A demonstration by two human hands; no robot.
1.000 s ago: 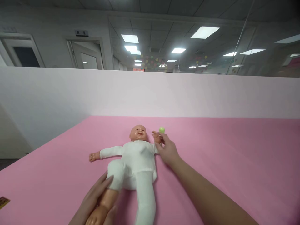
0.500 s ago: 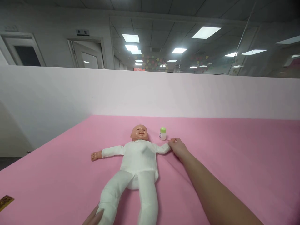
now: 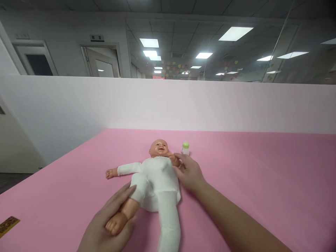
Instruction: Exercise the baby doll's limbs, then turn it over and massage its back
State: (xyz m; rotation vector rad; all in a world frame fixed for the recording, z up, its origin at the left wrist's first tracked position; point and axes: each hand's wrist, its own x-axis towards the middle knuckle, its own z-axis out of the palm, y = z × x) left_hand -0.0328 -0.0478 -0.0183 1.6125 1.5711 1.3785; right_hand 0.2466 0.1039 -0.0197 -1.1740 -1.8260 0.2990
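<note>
A bald baby doll (image 3: 160,175) in a white long-sleeved suit lies on its back on the pink surface (image 3: 244,182), head at the far end. My left hand (image 3: 110,217) is wrapped round one of its legs, which is bent up with the bare foot (image 3: 116,224) and calf showing below the white cloth. The other leg (image 3: 168,220) lies straight. Near the doll's shoulder, my right hand (image 3: 190,171) grips the other side's arm (image 3: 174,159), folded in with bare plastic showing. Just beyond that hand stands a small bottle (image 3: 185,148) with a green cap, partly hidden.
A white low wall (image 3: 210,105) borders the far side of the pink surface. A yellow and black label (image 3: 9,225) lies at the near left. Behind the wall are doors, glass panes and ceiling lights.
My left hand has come further in and lifted the doll's leg, baring its foot and calf. My right hand has moved left, folding the doll's arm towards its shoulder.
</note>
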